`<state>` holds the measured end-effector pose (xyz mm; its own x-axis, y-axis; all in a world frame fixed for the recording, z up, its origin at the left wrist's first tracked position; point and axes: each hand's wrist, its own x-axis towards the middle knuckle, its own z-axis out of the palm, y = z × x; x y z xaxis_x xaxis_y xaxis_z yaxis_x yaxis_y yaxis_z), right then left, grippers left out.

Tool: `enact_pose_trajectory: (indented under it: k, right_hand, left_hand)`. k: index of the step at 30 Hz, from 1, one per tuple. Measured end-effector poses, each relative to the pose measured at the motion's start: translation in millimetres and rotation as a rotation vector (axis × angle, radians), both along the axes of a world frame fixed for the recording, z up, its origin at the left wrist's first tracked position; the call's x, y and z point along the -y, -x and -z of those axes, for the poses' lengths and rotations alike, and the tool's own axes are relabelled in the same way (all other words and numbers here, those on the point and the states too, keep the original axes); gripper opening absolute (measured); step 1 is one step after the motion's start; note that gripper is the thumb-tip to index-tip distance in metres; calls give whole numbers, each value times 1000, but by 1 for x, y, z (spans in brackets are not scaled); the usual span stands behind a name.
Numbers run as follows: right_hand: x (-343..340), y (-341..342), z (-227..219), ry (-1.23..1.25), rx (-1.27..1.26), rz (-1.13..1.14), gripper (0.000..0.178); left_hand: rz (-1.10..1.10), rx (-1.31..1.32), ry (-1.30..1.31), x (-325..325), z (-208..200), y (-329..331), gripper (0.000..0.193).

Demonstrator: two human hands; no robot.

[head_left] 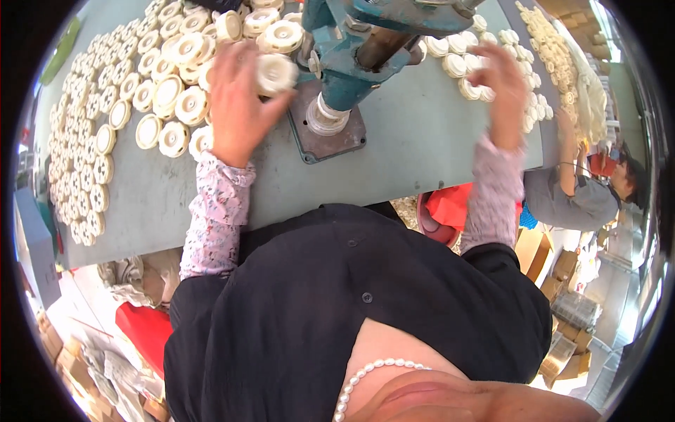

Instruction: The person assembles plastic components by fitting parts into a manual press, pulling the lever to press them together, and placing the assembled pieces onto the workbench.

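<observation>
Between the thumb and fingers of my left hand (239, 105) is a cream round plastic part (275, 74), a little blurred. This hand is over the pile of similar cream wheel-shaped parts (169, 95), just left of a teal press (355, 67). Under the press's ram, a whitish ring-shaped part (327, 118) sits on the dark square base plate (309, 145). My right hand (500, 88) is raised beside a group of smaller white round parts (457, 65). Its fingers are bent and apart, blurred by motion, with nothing visible in them.
Many flat cream wheels (84, 169) spread along the left of the grey table (401, 151). Beyond its right edge, another person (583, 193) sits near more cream parts (555, 53). A red bag (450, 205) lies in a tub below the table edge.
</observation>
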<state>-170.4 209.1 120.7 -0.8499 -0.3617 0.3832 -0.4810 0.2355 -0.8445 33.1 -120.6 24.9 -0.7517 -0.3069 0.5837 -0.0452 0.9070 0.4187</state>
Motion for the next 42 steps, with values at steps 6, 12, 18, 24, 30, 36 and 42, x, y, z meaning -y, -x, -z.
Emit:
enact_pose_trajectory:
  k: [6,12,18,24,30,36,42]
  right_hand:
    - [33,84,145,-637,-420,258,40]
    - [30,46,138,-547,-195,-21,41]
    - [19,-39,121,-481,78,-87,43]
    - [10,-73,92,-554,366,-247,39]
    - [36,-109,59,-184,-281,-356,34]
    - [63,-110,97,-268,-746,-517,45]
    - [48,-100,84,-150,-694,-211,29]
  left_hand:
    - [165,-155,-202,-58,8,-5,72]
    - [363,2,-316,-80,35,2,83]
    - [369,-29,-340,-75,39,6,84]
    - [386,-60,-352,-71,41,1,94]
    - [528,-96,-566,-63,32,-10,111]
    - [575,-94,-579,-59,44,0,90]
    - [422,-92,-400,-53,42,4,76]
